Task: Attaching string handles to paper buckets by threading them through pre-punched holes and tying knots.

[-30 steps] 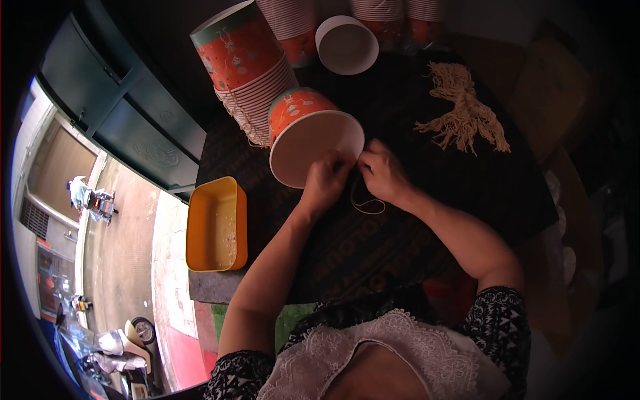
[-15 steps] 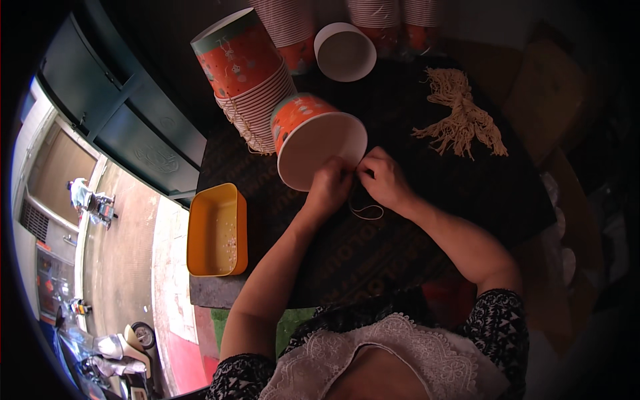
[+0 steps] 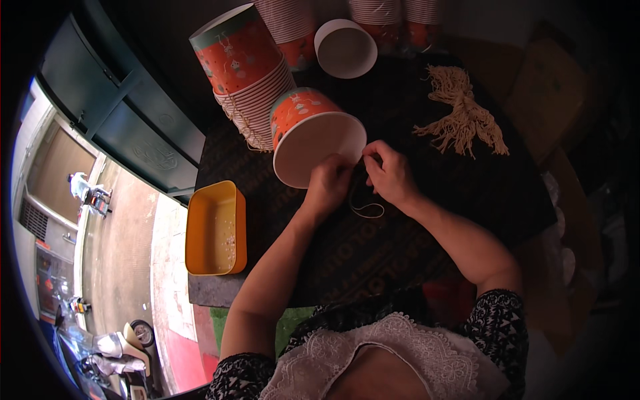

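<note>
A paper bucket (image 3: 319,143), orange with a green band at its base, lies tilted on the dark table with its white mouth toward me. My left hand (image 3: 329,181) is closed on the near rim, fingers partly inside the mouth. Right beside it, the thumb and fingers of my right hand (image 3: 390,175) pinch at the rim's right edge. A thin pale string (image 3: 369,217) hangs in a loop beneath both hands; its upper part is hidden by the fingers. The fingertips cover the exact spot where string and rim meet.
A stack of nested buckets (image 3: 243,73) with string on their sides leans behind left. Another bucket (image 3: 345,50) and wrapped stacks (image 3: 375,20) stand at the back. A string bundle (image 3: 463,113) lies right; a yellow tub (image 3: 217,228) stands left, near a green door (image 3: 143,120).
My right hand's fingers have shifted slightly, with the index finger and thumb now drawn to a pinch at the rim. The bucket and left hand have barely moved.
</note>
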`<state>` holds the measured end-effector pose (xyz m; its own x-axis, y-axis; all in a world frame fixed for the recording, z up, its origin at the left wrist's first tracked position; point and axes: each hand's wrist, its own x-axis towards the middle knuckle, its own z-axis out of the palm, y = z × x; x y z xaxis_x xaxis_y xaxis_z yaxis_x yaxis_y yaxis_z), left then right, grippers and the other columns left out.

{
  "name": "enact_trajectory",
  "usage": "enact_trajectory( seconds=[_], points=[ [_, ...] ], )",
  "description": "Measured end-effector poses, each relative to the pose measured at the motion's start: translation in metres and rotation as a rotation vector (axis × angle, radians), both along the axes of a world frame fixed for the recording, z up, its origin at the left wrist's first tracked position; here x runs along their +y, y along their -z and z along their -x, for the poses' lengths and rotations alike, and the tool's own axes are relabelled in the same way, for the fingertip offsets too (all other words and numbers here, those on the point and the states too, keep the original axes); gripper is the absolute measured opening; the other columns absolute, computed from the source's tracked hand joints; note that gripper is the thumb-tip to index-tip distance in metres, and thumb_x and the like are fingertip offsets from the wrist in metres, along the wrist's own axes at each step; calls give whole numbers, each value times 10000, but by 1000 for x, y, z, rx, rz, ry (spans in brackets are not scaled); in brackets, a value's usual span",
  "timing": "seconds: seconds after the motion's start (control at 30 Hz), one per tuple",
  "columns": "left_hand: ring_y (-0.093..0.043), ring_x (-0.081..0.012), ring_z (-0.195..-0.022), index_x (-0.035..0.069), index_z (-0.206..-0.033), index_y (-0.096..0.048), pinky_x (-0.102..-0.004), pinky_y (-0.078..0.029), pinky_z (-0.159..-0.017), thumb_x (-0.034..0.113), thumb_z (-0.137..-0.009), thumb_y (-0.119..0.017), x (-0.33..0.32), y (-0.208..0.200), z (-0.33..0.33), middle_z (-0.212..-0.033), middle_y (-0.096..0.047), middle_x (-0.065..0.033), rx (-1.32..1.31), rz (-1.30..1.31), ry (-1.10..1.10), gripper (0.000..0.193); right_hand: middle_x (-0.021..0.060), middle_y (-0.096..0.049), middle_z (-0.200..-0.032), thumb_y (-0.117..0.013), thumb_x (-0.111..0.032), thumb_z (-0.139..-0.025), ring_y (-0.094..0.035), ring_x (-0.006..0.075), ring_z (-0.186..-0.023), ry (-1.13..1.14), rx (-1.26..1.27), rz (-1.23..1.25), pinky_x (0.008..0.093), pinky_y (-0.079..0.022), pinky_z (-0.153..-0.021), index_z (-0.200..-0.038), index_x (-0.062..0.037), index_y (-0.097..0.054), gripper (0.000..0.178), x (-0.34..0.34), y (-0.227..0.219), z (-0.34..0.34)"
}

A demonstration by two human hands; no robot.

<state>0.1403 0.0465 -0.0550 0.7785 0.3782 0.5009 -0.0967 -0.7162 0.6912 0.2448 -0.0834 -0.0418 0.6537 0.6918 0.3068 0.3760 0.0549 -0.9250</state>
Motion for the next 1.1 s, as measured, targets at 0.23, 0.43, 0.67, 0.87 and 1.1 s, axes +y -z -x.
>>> enact_trajectory(
  seconds=[0.23, 0.43, 0.67, 0.87, 1.1],
  points=[
    [-670, -320, -782, -27, -886, -640, -362, -521, -679, -19, -783, -623, -4, -3, 1, -822, -655, -195, 4, 40, 15, 104, 107, -642, -803, -514, -16, -904, -602, 129, -503, -68, 147, 50, 259, -488, -391, -1127, 26, -467, 232, -5, -14, 16],
    [-673, -306, -771, -23, -899, -641, -355, -522, -678, -17, -785, -622, -10, -9, 3, -818, -655, -195, 6, 25, 39, 116, 102, -639, -777, -533, -20, -889, -604, 137, -499, -26, 34, 78, 268, -478, -382, -1075, -13, -477, 194, 1, 1, 11],
    [-608, -155, -672, -31, -958, -622, -289, -492, -599, 5, -830, -599, -4, -8, 6, -779, -645, -94, 121, 406, 91, 135, 142, -606, -675, -580, -19, -851, -635, 238, -577, 1, -343, -4, 335, -472, -512, -954, -19, -529, 115, 3, 12, 1],
    [-521, -70, -553, -3, -909, -625, -211, -410, -484, 114, -887, -592, -5, -22, 9, -689, -588, -22, 177, 653, 71, 124, 149, -612, -679, -608, -17, -828, -639, 283, -609, -92, -410, 40, 362, -475, -532, -951, -23, -545, 138, -1, 5, 2],
    [-500, -69, -527, 6, -897, -609, -198, -384, -465, 168, -911, -595, -5, -22, 14, -663, -568, -9, 160, 754, 126, 163, 173, -652, -804, -612, -67, -836, -651, 353, -725, -82, -540, 14, 413, -512, -593, -882, -25, -573, 74, 0, 10, 0]
  ],
)
